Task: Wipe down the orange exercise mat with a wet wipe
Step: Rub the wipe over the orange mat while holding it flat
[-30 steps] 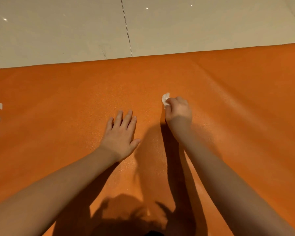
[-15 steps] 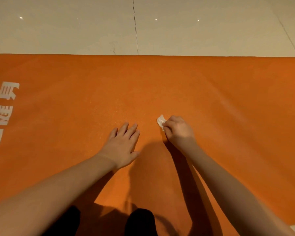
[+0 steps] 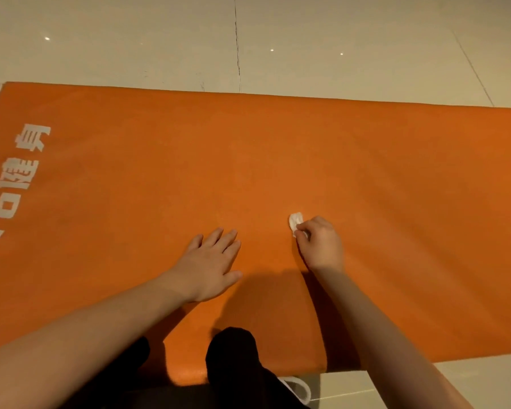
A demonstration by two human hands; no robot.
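Fingers [image 3: 304, 234] of the right hand [image 3: 322, 246] were curled and pinched a small white wet wipe [image 3: 295, 221] against the mat. Those of the left hand [image 3: 210, 267] lay straight and slightly spread, palm flat on the mat beside it.

A pale, glossy tiled floor [image 3: 130, 39] filled the far part of the view, with small light reflections and a dark grout line [image 3: 237, 48] running away from the person. On it lay the orange exercise mat [image 3: 307, 149], flat, spanning nearly the whole width, its left end visible. White lettering [image 3: 15, 178] ran along that left end. Both bare forearms reached in from the near edge. Two knees in black fabric [image 3: 233, 349] rested on the mat's near edge. The wipe sat crumpled near the mat's middle, poking out past the right fingertips, apart from the left hand.
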